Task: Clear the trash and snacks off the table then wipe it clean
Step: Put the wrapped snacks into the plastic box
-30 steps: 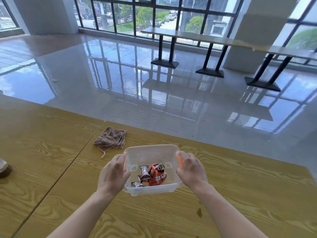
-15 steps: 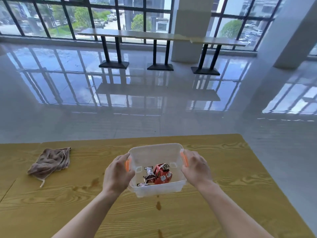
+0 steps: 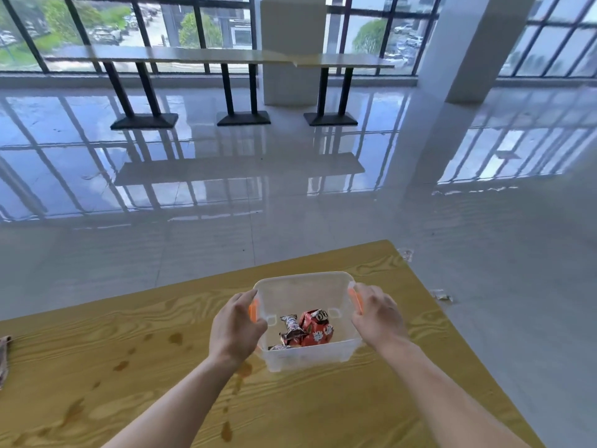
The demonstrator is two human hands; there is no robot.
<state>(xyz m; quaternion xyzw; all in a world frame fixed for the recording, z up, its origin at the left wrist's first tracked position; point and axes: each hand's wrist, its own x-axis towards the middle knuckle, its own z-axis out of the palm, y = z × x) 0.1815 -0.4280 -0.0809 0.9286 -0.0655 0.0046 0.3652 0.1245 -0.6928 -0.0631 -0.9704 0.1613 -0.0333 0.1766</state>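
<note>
I hold a clear plastic bin (image 3: 303,287) with orange side handles above the wooden table (image 3: 387,399). My left hand (image 3: 234,328) grips its left handle and my right hand (image 3: 378,313) grips its right handle. Inside the bin lie a red snack packet (image 3: 318,328) and a dark wrapped candy (image 3: 290,328). Brown spill stains (image 3: 176,338) dot the tabletop left of and below the bin. A brown cloth (image 3: 4,357) shows only as a sliver at the left edge of the table.
The table's right corner ends just beyond the bin, with glossy grey floor past it. Two scraps of wrapper (image 3: 442,295) lie on the floor by that edge. A long counter (image 3: 226,56) on black legs and white pillars stand by the far windows.
The view has swung to the right with the bin carried along in both hands. The cloth has slid to the far left edge, and the table's right corner and floor wrappers have appeared.
</note>
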